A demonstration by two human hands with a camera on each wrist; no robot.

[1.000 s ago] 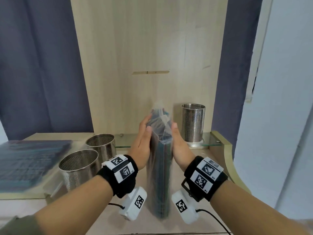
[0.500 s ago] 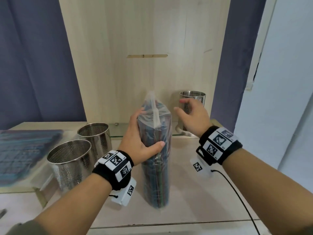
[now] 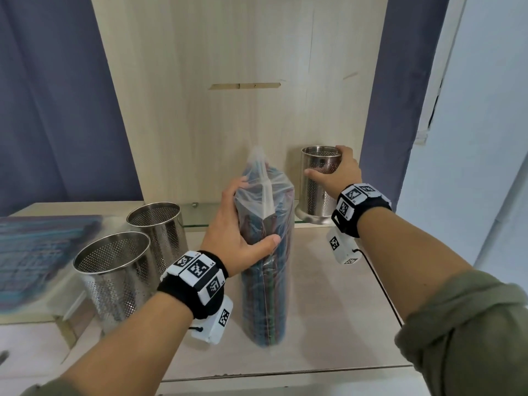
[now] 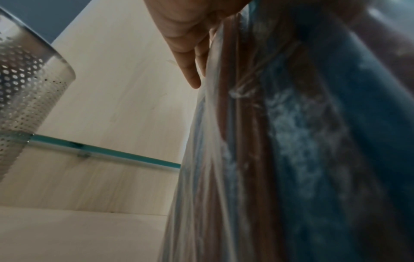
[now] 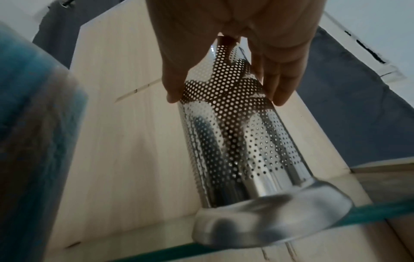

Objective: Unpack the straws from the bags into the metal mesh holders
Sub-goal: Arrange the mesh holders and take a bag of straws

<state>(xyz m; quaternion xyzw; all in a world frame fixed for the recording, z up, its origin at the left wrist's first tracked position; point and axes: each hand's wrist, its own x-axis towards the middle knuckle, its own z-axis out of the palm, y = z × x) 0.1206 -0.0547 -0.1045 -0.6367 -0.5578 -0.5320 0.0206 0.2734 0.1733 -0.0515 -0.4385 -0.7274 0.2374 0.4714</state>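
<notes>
Here, straws blur inside an upright clear bag point(image 3: 264, 252) standing on the counter, clasped by the left hand point(image 3: 237, 238), while the right hand point(image 3: 337, 172) wraps a perforated metal holder point(image 3: 320, 187) behind it.

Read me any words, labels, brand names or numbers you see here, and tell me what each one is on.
No readable text in any view.
Wristbands: black-and-white square code markers, plus tiny characters too small to read.
Bag of straws: no print visible.
Metal mesh holders: no label or brand visible.
</notes>
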